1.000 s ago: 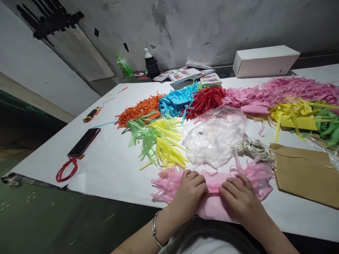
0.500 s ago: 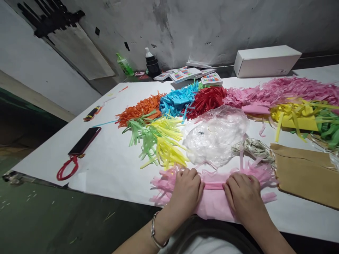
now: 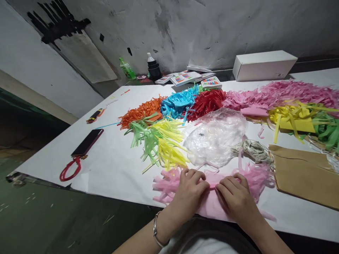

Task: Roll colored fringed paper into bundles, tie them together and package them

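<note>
One camera, worn on the person's head, looks forward and down across the tabletop from just behind its near edge. The fingers lie close by, low and right of centre, the forearms below them. Farther off — along the top — stands the grey wall; green floor fills the lower left.

Left hand and right hand rest on fringed pink paper, apparently pinching it, on a white table near crumpled clear plastic.
</note>
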A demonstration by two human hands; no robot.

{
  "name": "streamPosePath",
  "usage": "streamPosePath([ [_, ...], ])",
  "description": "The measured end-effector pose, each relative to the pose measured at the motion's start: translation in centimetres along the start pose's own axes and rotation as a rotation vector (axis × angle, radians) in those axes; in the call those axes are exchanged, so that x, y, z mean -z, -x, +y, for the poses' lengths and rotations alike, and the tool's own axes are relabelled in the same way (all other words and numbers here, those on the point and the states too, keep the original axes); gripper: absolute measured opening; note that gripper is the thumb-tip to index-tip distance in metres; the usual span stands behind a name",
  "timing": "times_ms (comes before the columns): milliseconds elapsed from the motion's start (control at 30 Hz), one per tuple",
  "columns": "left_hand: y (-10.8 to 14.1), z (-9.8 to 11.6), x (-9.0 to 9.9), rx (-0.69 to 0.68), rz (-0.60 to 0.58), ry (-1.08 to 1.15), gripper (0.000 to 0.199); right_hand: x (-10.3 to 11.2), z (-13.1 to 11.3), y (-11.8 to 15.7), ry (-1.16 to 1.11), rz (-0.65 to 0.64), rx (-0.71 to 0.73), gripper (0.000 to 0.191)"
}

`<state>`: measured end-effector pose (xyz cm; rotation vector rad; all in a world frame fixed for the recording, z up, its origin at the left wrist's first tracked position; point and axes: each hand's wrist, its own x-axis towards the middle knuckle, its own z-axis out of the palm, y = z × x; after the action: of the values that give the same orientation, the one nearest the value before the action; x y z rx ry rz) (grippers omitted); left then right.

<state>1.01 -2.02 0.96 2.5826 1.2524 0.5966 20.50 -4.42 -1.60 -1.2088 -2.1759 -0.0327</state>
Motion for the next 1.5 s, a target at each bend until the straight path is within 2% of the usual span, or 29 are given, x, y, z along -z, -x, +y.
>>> streamPosePath([
  [167, 0.0, -0.3, -0.8, -0.063, 0.042, 0.01, 0.01, -0.1, -0.5, -0.6, -0.034, -0.014, 0.023, 0.026],
  [267, -0.1, -0.6, -0.9, -0.071, 0.005, 0.033, 0.011, -0.1, -0.5, -0.6, -0.042, -0.036, 0.057, 0.032],
  [433, 0.3, -1.0, -0.9, -0.031, -0.017, 0.124, 0.01, 1.0, 1.0, 0.7, -0.053, -0.045, 0.049, 0.03],
  [567, 0.7, -0.7, -0.5, 0.006, -0.035, 0.148, 0.01, 2.0, 1.9, 1.8, -0.101, -0.027, -0.025, 0.025],
  [700, 0.4, 0.4, 0.3, 0.094, -0.127, 0.09, 0.009, 1.9, 1.9, 1.9, -0.123, -0.042, -0.111, 0.029],
  [800, -0.2, 1.3, 0.6, 0.17, -0.176, -0.014, 0.013, 1.5, 1.6, 1.6, -0.047, -0.025, -0.177, 0.026],
  [967, -1.0, 1.7, 0.6, 0.229, -0.219, -0.139, 0.009, 1.3, 1.7, 1.3, 0.042, -0.076, -0.198, 0.02],
  [1033, -0.9, 1.5, 0.6, 0.169, -0.211, -0.12, 0.009, 1.4, 1.7, 1.2, 0.038, -0.074, -0.21, 0.019],
  [1100, -0.6, 1.4, 0.6, 0.054, -0.212, -0.107, 0.008, 1.5, 1.5, 1.2, -0.002, -0.072, -0.188, 0.023],
  [1200, -0.4, 1.3, 0.4, -0.104, -0.227, -0.176, 0.003, 1.5, 1.2, 1.1, -0.077, -0.059, -0.073, 0.031],
  [1267, -0.7, 1.2, 0.2, -0.168, -0.233, -0.251, 0.007, 1.4, 1.1, 0.9, -0.084, -0.068, -0.014, 0.029],
  [1400, -2.2, 0.7, 0.3, -0.198, -0.256, -0.27, 0.014, 0.9, 0.8, 0.4, -0.031, -0.072, 0.005, 0.022],
  [1500, -2.5, 0.9, 0.8, -0.187, -0.246, -0.241, 0.012, 0.4, 0.6, -0.1, -0.017, -0.051, -0.012, 0.027],
])
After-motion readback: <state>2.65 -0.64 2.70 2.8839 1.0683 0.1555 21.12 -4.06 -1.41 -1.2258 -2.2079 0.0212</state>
